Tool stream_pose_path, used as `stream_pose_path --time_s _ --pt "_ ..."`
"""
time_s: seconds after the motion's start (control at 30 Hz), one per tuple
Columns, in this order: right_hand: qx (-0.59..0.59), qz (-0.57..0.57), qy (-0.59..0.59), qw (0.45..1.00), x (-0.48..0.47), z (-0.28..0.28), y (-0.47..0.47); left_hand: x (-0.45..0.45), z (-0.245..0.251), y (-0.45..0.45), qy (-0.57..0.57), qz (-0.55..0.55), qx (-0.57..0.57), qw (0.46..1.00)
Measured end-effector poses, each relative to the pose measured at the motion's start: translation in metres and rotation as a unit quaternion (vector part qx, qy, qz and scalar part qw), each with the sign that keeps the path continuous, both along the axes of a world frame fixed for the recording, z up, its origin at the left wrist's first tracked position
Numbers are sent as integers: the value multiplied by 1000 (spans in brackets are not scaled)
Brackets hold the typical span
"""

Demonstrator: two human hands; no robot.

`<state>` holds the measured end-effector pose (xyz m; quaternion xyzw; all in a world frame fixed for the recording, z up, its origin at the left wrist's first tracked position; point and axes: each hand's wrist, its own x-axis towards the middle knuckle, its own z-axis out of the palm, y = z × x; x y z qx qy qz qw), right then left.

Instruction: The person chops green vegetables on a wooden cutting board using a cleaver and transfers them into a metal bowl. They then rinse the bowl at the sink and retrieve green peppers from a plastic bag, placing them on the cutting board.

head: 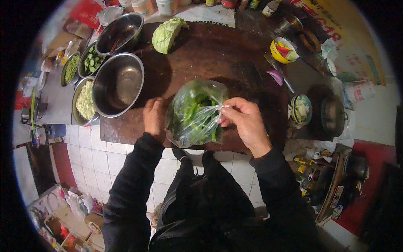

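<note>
My right hand [244,121] pinches the gathered neck of a clear plastic bag [196,115]. Green vegetables, possibly peppers, show through the film. The bag is over the front edge of a dark wooden board [201,67]. Just left of the bag is my left hand [154,118], slightly blurred, its fingers pointing away from me. Whether it touches the bag is unclear, and no object shows in it. Left of that hand stands an empty steel basin [119,85]. A cut piece of cabbage [167,35] lies at the board's far side.
Bowls of sliced cucumber [93,60], chopped green vegetable [72,68] and chopped pale vegetable [85,100] stand at left, near another steel basin [121,33]. At right are a knife [285,78], a red onion piece [275,77], a yellow bowl [282,52] and a bowl of cut vegetables [300,108].
</note>
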<state>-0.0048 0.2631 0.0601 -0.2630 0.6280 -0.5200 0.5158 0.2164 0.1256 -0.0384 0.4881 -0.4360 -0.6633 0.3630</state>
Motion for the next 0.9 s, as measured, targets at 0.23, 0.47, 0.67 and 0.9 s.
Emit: stream_pose_path --time_s 0.23,0.47,0.67,0.9 --pt "-34 32 8 999 16 13 -8 -25 105 76 -105 -106 -217 965" --pt "-35 41 79 995 17 24 -6 -52 107 76 -94 -99 -199 970" --pt "-43 45 177 982 15 29 -1 -55 105 73 -80 -150 -129 977" --pt "-38 69 157 984 5 31 1 -60 110 79 -100 -138 -170 971"
